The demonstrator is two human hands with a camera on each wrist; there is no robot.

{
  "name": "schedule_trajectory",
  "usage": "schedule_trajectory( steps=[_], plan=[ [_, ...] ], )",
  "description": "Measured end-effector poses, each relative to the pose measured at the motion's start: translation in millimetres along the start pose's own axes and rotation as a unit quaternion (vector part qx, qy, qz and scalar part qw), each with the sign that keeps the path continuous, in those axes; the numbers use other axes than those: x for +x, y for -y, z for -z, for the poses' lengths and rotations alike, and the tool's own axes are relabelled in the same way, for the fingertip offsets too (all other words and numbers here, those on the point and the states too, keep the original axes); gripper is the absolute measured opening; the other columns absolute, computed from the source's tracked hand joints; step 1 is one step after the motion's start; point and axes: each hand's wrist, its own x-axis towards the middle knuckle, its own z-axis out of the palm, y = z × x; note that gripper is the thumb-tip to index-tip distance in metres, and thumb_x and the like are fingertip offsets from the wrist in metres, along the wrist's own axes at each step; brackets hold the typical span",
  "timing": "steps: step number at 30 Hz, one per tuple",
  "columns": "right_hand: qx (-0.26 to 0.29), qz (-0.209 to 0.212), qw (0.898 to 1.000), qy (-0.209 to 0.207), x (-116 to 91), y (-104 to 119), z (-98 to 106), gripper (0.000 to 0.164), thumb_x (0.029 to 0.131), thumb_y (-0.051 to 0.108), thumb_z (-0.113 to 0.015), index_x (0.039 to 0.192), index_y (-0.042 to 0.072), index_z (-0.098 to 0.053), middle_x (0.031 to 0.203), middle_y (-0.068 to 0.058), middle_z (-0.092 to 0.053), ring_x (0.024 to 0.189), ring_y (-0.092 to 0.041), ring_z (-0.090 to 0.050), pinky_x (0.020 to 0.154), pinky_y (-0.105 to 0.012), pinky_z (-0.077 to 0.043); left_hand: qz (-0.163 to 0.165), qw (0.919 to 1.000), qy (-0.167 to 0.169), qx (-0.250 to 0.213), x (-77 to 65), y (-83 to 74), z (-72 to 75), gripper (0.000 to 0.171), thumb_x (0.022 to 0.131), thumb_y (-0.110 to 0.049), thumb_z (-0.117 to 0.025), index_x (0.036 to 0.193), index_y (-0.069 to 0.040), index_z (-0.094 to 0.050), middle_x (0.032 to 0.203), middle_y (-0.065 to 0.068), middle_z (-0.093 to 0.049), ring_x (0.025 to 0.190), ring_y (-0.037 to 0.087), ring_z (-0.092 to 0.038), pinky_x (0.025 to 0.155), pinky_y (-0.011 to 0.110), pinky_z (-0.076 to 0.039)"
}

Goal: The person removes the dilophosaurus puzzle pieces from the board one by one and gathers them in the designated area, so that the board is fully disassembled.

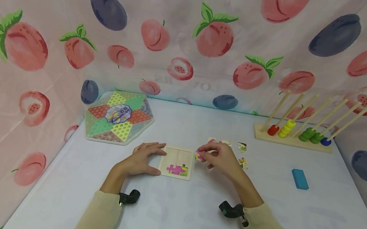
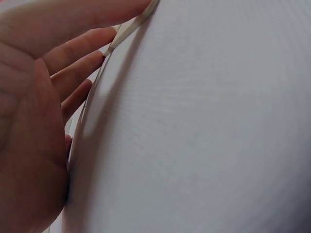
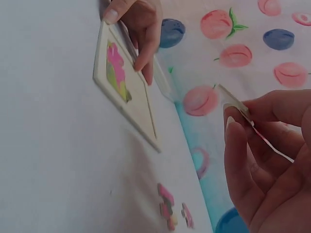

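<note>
A small square wooden puzzle tray (image 1: 179, 149) lies on the white table, with joined pink and yellow-green pieces (image 1: 176, 170) along its bottom. My left hand (image 1: 143, 158) rests at the tray's left side, its thumb and fingers spread apart. In the right wrist view, the left thumb touches one tray corner and a fingertip lies on the rim. My right hand (image 1: 221, 158) pinches a thin jigsaw piece (image 3: 236, 103) between thumb and fingers, just right of the tray. In the head view this piece shows pink and green, partly covered by the fingers.
Loose jigsaw pieces (image 1: 242, 147) lie beyond and beside the right hand. A hexagonal Chinese checkers board (image 1: 117, 118) sits at back left. At back right stands a wooden peg rack (image 1: 293, 141) with coloured beads. A blue block (image 1: 300, 179) lies at the right.
</note>
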Motion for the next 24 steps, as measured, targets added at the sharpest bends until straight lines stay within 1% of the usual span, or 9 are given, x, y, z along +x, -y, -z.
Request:
schedule_trajectory(
  steps=[5, 7, 11, 14, 18, 22, 24],
  plan=[
    [-0.014, -0.03, 0.999, 0.011, -6.1, -13.4, 4.4, 0.024, 0.09, 0.021, -0.077, 0.111, 0.009, -0.076, 0.11, -0.013, -0.076, 0.077, -0.03, -0.072, 0.062, -0.032, -0.061, 0.002, 1.0, 0.001, -0.001, 0.4, 1.2, -1.2, 0.061, 0.075, -0.023, -0.088, 0.132, -0.019, -0.067, 0.166, 0.001, -0.04, 0.158, 0.032, -0.022, 0.127, 0.061, -0.001],
    [-0.025, -0.037, 0.999, 0.016, -7.4, -20.0, 4.7, 0.024, 0.09, 0.021, -0.078, 0.111, 0.009, -0.075, 0.111, -0.012, -0.076, 0.076, -0.025, -0.071, 0.062, -0.032, -0.062, 0.001, 1.0, 0.0, 0.0, 0.7, 1.4, -1.4, 0.061, 0.076, -0.023, -0.088, 0.132, -0.019, -0.067, 0.166, 0.0, -0.04, 0.158, 0.032, -0.022, 0.127, 0.061, -0.001],
    [-0.046, -0.052, 0.997, 0.024, -9.4, -31.5, 2.6, 0.023, 0.09, 0.02, -0.078, 0.11, 0.009, -0.075, 0.109, -0.01, -0.074, 0.068, -0.018, -0.068, 0.061, -0.029, -0.06, -0.001, 1.0, -0.002, 0.003, 0.5, 0.8, -0.8, 0.06, 0.076, -0.023, -0.088, 0.132, -0.02, -0.066, 0.165, 0.0, -0.04, 0.158, 0.031, -0.022, 0.127, 0.062, -0.002],
    [-0.064, -0.065, 0.996, 0.025, -11.2, -37.2, -0.2, 0.022, 0.088, 0.02, -0.079, 0.108, 0.011, -0.076, 0.103, -0.007, -0.075, 0.06, -0.016, -0.065, 0.06, -0.026, -0.057, 0.002, 1.0, -0.001, 0.003, -0.1, 0.2, 0.0, 0.061, 0.075, -0.023, -0.088, 0.132, -0.02, -0.066, 0.166, 0.0, -0.039, 0.159, 0.031, -0.022, 0.127, 0.061, -0.002],
    [-0.095, -0.081, 0.992, 0.016, -13.0, -42.1, -4.5, 0.018, 0.087, 0.02, -0.081, 0.103, 0.014, -0.077, 0.095, -0.005, -0.073, 0.056, -0.015, -0.063, 0.055, -0.024, -0.052, 0.004, 1.0, 0.001, -0.001, -0.7, 0.2, 0.5, 0.061, 0.075, -0.023, -0.089, 0.132, -0.019, -0.067, 0.166, 0.0, -0.04, 0.159, 0.031, -0.022, 0.127, 0.06, -0.002],
    [-0.11, -0.097, 0.989, 0.008, -14.1, -43.0, -7.1, 0.015, 0.086, 0.02, -0.082, 0.099, 0.015, -0.077, 0.097, -0.004, -0.067, 0.056, -0.015, -0.061, 0.054, -0.023, -0.05, 0.003, 1.0, 0.001, -0.002, -0.1, 1.6, -0.5, 0.061, 0.075, -0.022, -0.089, 0.132, -0.02, -0.067, 0.165, -0.001, -0.04, 0.159, 0.03, -0.022, 0.127, 0.059, -0.002],
    [-0.109, -0.1, 0.989, 0.009, -14.9, -42.4, -7.0, 0.014, 0.085, 0.018, -0.082, 0.097, 0.015, -0.076, 0.094, -0.005, -0.067, 0.055, -0.015, -0.06, 0.053, -0.024, -0.05, 0.0, 1.0, 0.0, 0.001, 0.5, 2.5, -1.2, 0.061, 0.075, -0.023, -0.088, 0.132, -0.02, -0.067, 0.165, -0.001, -0.04, 0.159, 0.03, -0.022, 0.127, 0.06, -0.002]
  ],
)
